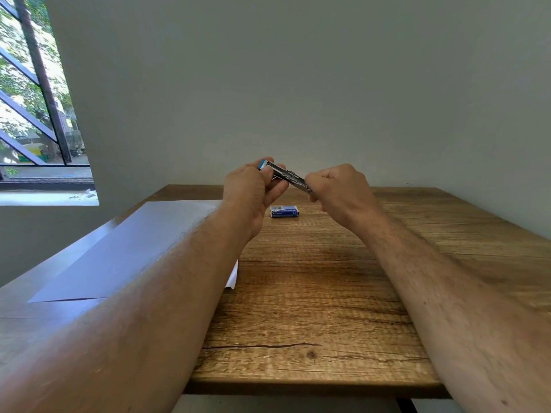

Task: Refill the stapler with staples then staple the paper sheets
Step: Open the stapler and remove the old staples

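A small metal stapler (286, 175) with a blue end is held in the air above the far part of the wooden table (313, 293). My left hand (253, 193) grips its blue end. My right hand (337, 189) pinches the other, silver end with curled fingers. Below the hands a blue staple box (284, 211) lies flat on the table. White paper sheets (125, 251) lie on the left part of the table, partly hidden under my left forearm.
A plain wall stands right behind the table's far edge. A window (32, 99) with dark bars is at the left. The table's near edge runs across the bottom of the view.
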